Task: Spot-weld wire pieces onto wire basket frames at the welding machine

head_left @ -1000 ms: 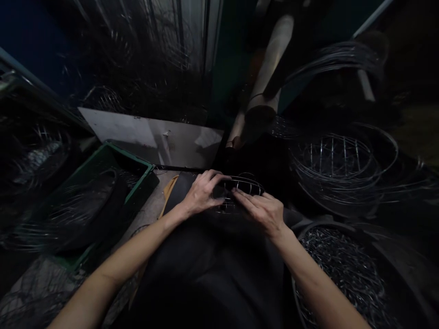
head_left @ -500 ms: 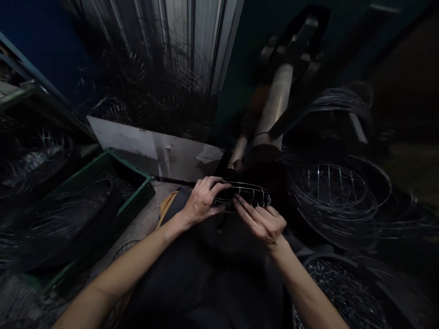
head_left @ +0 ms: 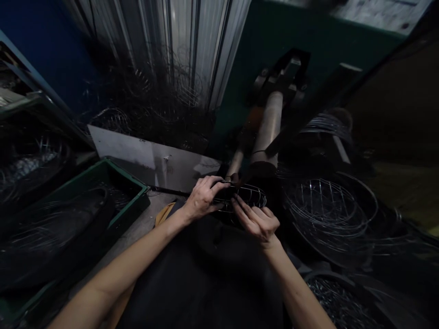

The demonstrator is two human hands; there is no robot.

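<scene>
A round wire cage (head_left: 255,191) lies between my two hands, in front of the metal cylinders of a green machine. My left hand (head_left: 203,197) grips its left side, fingers on the upper rim and thumb lower down. From the right, my right hand (head_left: 256,220) reaches in with its fingertips pressed together at the cage's near middle; whatever they pinch is too small and dark to make out. The thin metal cylinder (head_left: 235,164) ends right behind the cage, and the thick cylinder (head_left: 269,130) stands further right.
On the right are wire guards (head_left: 325,201) in a dark container and a bin of small metal pieces (head_left: 338,297). A green crate (head_left: 128,176) stands left. Behind it leans a grey metal sheet (head_left: 147,157), with tangled wire beyond.
The view has tilted up slightly, so the machine appears lower. The cage and both hands now sit closer to the thin cylinder's end. Both hands keep nearly the same hold.
</scene>
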